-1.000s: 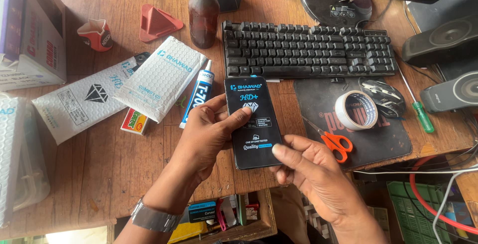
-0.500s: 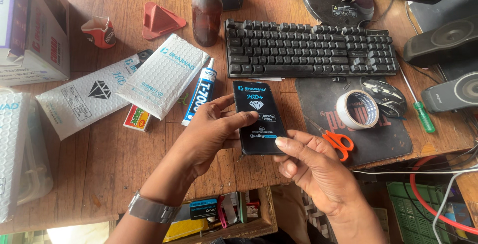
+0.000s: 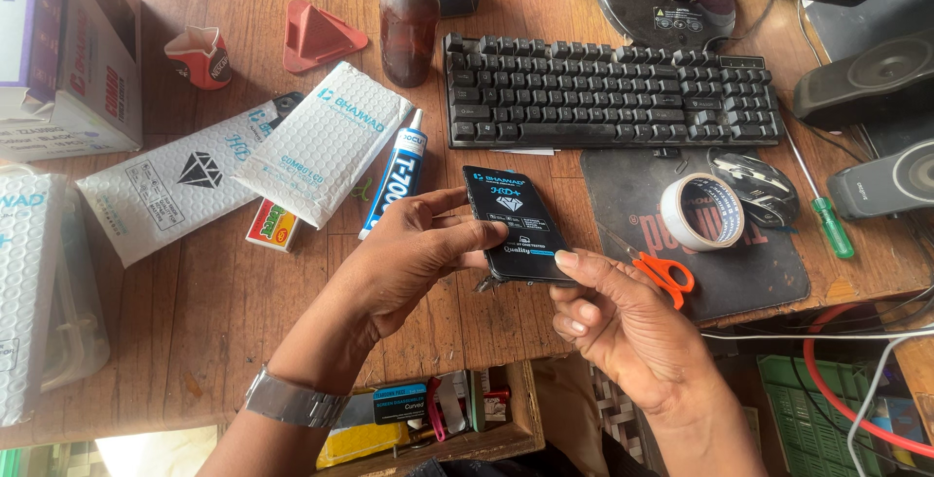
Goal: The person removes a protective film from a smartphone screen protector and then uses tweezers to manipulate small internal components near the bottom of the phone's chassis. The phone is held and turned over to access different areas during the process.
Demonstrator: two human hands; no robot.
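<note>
1. Left hand [image 3: 413, 253], palm down, thumb and fingers clamped on the black screen-protector packet's [image 3: 518, 224] left edge.
2. Right hand [image 3: 623, 326], fingers curled, thumb tip pressing the packet's lower right corner.
3. Orange scissors [image 3: 666, 273] just right of the thumb.

Black keyboard [image 3: 608, 93] at 1 o'clock on wooden desk [image 3: 214, 302]. Brown bottle [image 3: 407, 20] at 12. Tape roll [image 3: 700, 212], orange scissors [image 3: 664, 273] at 3. White padded mailers [image 3: 321, 141] at 10.

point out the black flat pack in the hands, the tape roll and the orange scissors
black flat pack [image 3: 514, 216], head view, printed front face
tape roll [image 3: 702, 212], head view, near rim
orange scissors [image 3: 665, 272], head view, handle loops
</note>
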